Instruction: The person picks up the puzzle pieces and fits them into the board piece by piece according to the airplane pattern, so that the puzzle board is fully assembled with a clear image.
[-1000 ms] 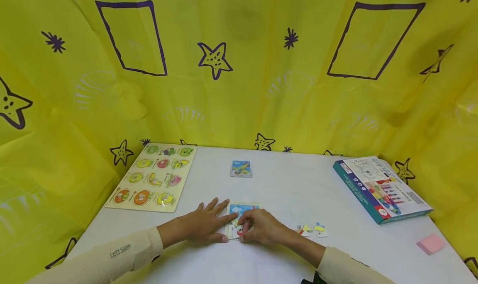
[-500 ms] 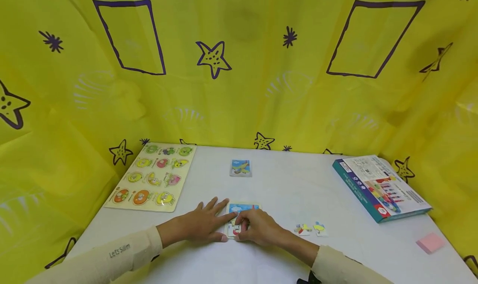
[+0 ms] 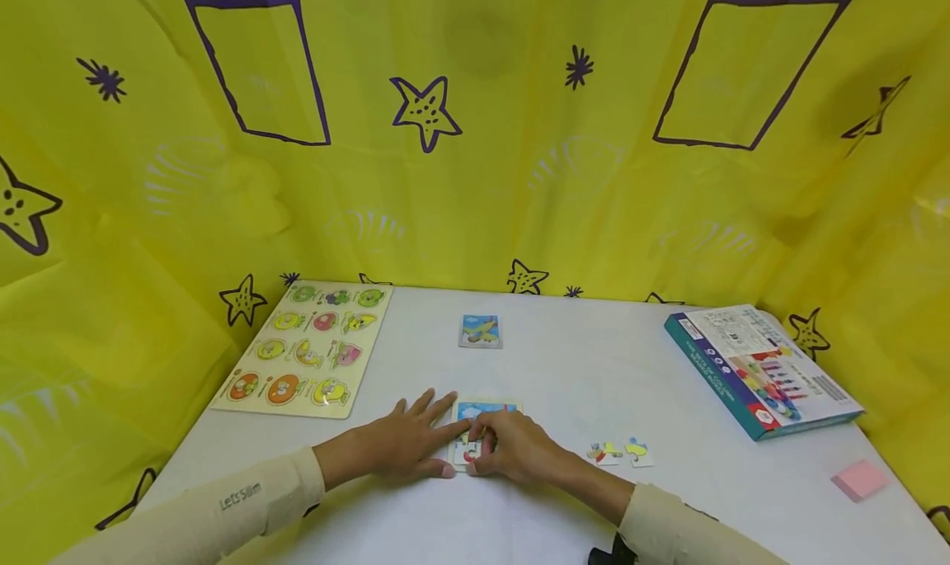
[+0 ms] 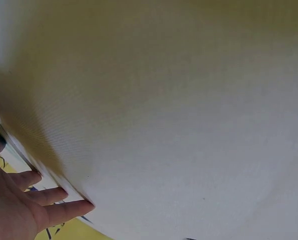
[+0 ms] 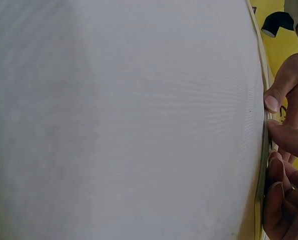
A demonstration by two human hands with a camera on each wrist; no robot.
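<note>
A small jigsaw puzzle with a blue sky picture lies in its tray on the white table. My left hand is spread flat beside it, index finger and thumb touching its left edge. In the left wrist view the fingers of the left hand look straight. My right hand bends over the puzzle's lower right and pinches a puzzle piece, mostly covered by the fingers. Low in the right wrist view, the right hand has curled fingers at the tray's edge. Two loose puzzle pieces, one with red and yellow and one yellow, lie to the right.
Farther back lies a small airplane picture puzzle. A fruit peg board occupies the left side. On the right are a boxed toy set and a pink block. Yellow curtain encloses the table's back and sides.
My right hand has shifted slightly left over the puzzle, and its fingers have moved a little with the piece. The left hand stays put.
</note>
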